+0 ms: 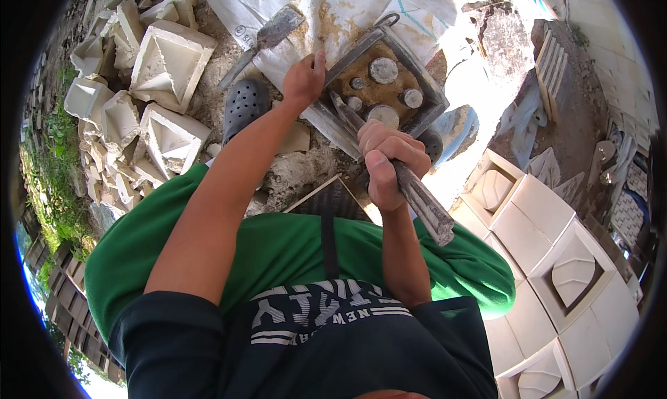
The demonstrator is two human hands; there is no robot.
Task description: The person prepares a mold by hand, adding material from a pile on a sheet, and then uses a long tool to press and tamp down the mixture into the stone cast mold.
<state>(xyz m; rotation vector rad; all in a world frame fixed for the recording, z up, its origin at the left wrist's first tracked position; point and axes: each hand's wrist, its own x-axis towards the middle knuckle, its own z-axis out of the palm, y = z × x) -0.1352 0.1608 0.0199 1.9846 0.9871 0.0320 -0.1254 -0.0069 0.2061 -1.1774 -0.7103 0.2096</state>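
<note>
A long, worn wooden bar [424,204] slants over my lap, its far end resting at the near left side of a square grey mould frame [434,114]. My right hand [390,159] is closed around the bar's middle. Inside the frame, brown sandy material [361,69] surrounds several round grey plugs [383,70] of different sizes. My left hand [304,81] is beside the frame's left corner, fingers loosely bent and partly hidden; I see nothing held in it. A flat-bladed trowel [278,28] lies beyond that hand on a white sheet [333,10].
Pale hollow cast pieces [172,65] are heaped at the left. Stacked cream blocks [542,225] with leaf-like reliefs stand at the right. A dark perforated clog [245,107] is by the left forearm. A metal ring [390,20] sits at the frame's far corner.
</note>
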